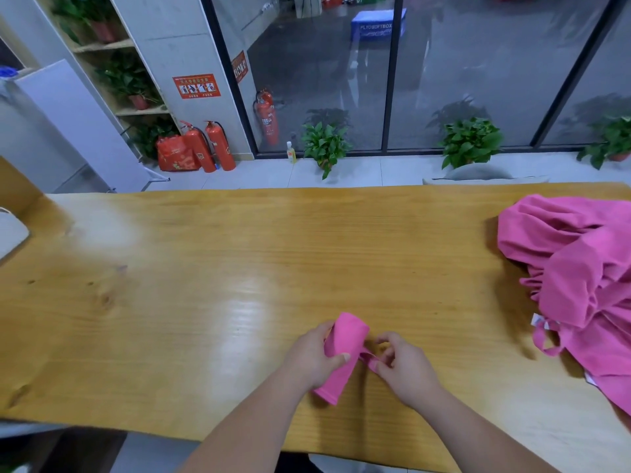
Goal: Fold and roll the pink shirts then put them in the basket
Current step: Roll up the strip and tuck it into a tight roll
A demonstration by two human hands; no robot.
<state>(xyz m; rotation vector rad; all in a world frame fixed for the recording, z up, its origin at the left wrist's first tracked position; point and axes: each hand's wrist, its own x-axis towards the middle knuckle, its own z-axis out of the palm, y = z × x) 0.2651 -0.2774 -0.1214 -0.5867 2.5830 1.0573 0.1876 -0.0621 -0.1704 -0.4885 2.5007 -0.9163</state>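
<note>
While the left hand [312, 355] grips the rolled shirt [346, 332] against unrolling, the right hand [408, 370] pinches its loose edge [366, 356], probably to tuck it.

- left hand [309, 358]: bare, its thumbnail short and plain
- right hand [406, 370]: bare
- left forearm [246, 421] and right forearm [478, 431]: bare right down to the picture's bottom edge

Cropped by right edge: pile of pink shirts [577, 264]. Cropped by left edge: white object [9, 235], kind indeterminable. Partly hidden behind left hand [312, 355]: rolled pink shirt [348, 332]. Too small to read: lettering on red wall sign [196, 86]
</note>
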